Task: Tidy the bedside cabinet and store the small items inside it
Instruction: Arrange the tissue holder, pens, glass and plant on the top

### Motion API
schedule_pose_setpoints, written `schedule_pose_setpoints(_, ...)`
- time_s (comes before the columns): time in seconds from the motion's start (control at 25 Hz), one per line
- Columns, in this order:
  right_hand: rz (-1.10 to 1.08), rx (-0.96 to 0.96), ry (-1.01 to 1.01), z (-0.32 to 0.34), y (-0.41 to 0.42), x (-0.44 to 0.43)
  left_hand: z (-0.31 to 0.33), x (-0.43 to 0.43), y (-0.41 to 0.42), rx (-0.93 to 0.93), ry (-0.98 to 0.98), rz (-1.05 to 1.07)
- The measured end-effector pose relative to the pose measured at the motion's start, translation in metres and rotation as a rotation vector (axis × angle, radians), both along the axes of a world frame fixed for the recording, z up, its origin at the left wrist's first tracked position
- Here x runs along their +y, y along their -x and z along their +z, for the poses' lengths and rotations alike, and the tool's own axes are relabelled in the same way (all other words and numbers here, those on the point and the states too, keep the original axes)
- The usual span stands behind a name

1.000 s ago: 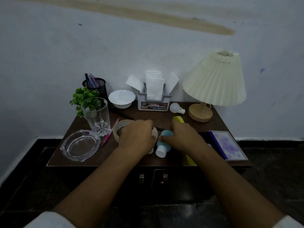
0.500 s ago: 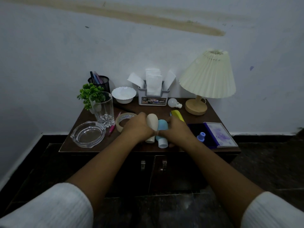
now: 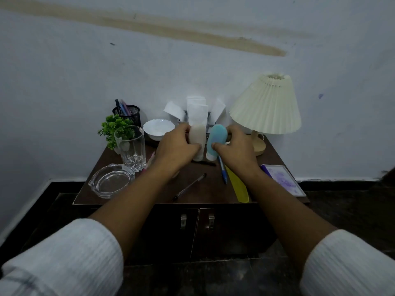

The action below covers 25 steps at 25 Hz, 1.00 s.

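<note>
Cabinet top, left to right: clear glass ashtray (image 3: pixel 111 180) at the front left corner; faceted tumbler (image 3: pixel 130 147) behind it, with a small green plant (image 3: pixel 113 127) and a mesh pen pot (image 3: pixel 127 111) further back; white scalloped bowl (image 3: pixel 158 129).

Centre: left hand (image 3: pixel 177 147) clasped around a beige squeeze bottle (image 3: pixel 197 136); right hand (image 3: pixel 236 146) clasped around a blue squeeze bottle (image 3: pixel 216 140); both bottles cap-down, side by side, held above the surface.

Change: a second ago both lay low on the top under the hands; now raised clear, exposing a black pen (image 3: pixel 189 186), a blue pen (image 3: pixel 222 170) and a yellow comb (image 3: pixel 237 185).

Right: pleated lamp (image 3: pixel 266 105); purple-patterned booklet (image 3: pixel 282 179).

Status: bottles collected but unstored; cabinet doors (image 3: pixel 192 231) shut, so one hand probably must free itself.
</note>
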State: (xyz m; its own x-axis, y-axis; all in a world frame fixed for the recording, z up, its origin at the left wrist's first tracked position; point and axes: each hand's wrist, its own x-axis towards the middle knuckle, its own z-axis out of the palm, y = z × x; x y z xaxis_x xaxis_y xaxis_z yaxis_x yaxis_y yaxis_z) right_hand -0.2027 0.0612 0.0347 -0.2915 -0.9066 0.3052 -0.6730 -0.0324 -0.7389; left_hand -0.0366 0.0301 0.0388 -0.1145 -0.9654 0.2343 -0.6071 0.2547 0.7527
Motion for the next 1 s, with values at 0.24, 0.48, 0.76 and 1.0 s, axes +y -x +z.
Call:
schedule_pose_setpoints(0.24,0.008,0.131,0.011,-0.014,0.001,-0.027,-0.013,-0.024,0.003,-0.118,0.063,0.023)
schedule_pose_setpoints(0.48,0.026,0.205,-0.06,-0.036,0.005,-0.042,-0.033,-0.048,0.005,-0.265,0.058,0.032)
schedule_pose_setpoints(0.76,0.031,0.24,-0.08,-0.041,0.012,-0.054,-0.041,-0.067,0.011,-0.23,0.033,0.011)
schedule_pose_setpoints(1.0,-0.012,0.213,-0.059,-0.033,0.007,-0.026,-0.041,-0.037,0.0,-0.246,0.141,0.047)
